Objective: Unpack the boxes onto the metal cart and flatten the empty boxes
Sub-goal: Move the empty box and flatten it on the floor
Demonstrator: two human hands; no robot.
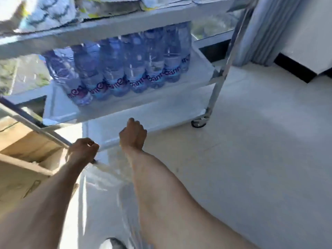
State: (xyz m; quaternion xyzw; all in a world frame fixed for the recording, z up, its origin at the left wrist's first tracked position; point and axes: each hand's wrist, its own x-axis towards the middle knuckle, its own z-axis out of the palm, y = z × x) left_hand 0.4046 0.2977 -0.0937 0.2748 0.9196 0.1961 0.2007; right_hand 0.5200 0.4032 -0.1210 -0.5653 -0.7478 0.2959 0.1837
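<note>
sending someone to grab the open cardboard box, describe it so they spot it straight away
Start at the metal cart with the row of blue water bottles on its middle shelf. Look down past the cart's left corner to the floor, beside the person's left hand. The cardboard box sits there: plain brown with raised flaps, the only brown thing among white and silver surfaces.

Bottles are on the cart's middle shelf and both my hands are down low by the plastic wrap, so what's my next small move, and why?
Probably pull the clear plastic wrap away from the cart and set it aside. The bottles already stand on the shelf, and both the left hand and the right hand are curled by the loose film. That frees you to turn to the open cardboard box at your left.
</note>
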